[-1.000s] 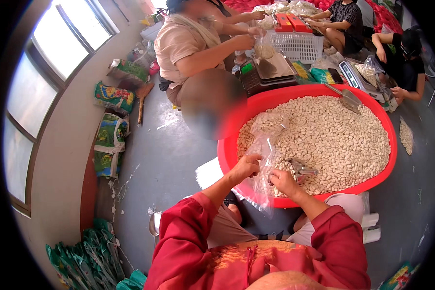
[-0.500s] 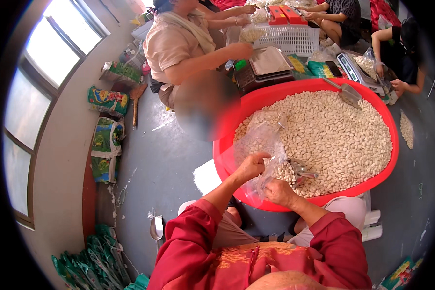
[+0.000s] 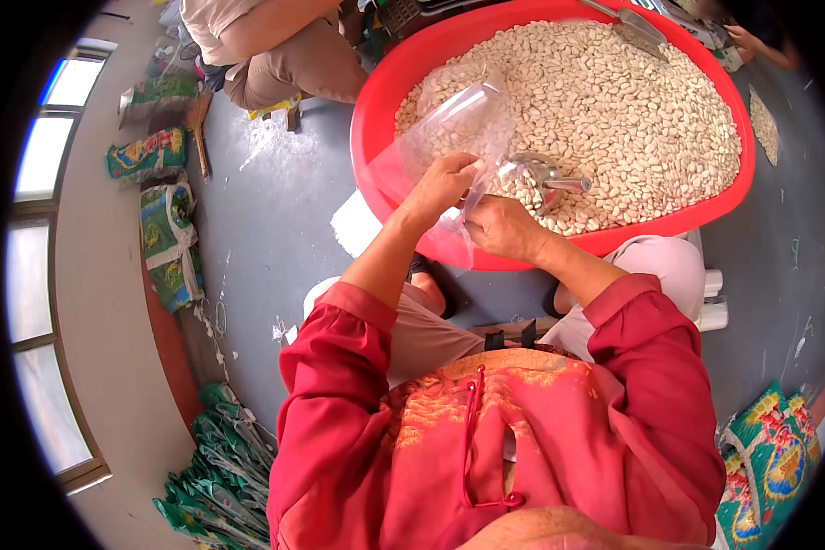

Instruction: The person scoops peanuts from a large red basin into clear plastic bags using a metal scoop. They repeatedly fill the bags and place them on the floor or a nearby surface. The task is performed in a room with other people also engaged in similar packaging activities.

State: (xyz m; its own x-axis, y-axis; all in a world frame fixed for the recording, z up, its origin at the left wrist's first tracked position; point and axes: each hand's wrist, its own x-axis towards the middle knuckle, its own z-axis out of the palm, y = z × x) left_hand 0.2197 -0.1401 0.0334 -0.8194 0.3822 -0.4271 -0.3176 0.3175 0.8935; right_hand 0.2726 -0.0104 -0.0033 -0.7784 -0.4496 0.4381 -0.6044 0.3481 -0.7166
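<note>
A clear plastic bag (image 3: pixel 472 115) is stretched between my two hands over the near left side of a red tub (image 3: pixel 655 223). My left hand (image 3: pixel 442 190) pinches the bag's edge, fingers closed. Just right of it and nearer to me, my right hand (image 3: pixel 506 227) is closed on the bag too; its fingertips are partly hidden. Large pale flat beans (image 3: pixel 614 119) fill the tub. A metal scoop (image 3: pixel 554 180) lies on them beside my right hand, untouched, with beans at its mouth and its handle pointing right.
A second scoop (image 3: pixel 643 33) rests on the beans at the far right rim. Another person's bent leg (image 3: pixel 302 69) is beyond the tub at left. Filled printed bags (image 3: pixel 170 243) line the left wall; green bags (image 3: pixel 215 463) lie at lower left, a printed bag (image 3: pixel 772 458) at lower right.
The view has tilted down, so the tub sits higher and the co-workers are mostly out of sight. Both hands stay on the bag and have drawn closer together.
</note>
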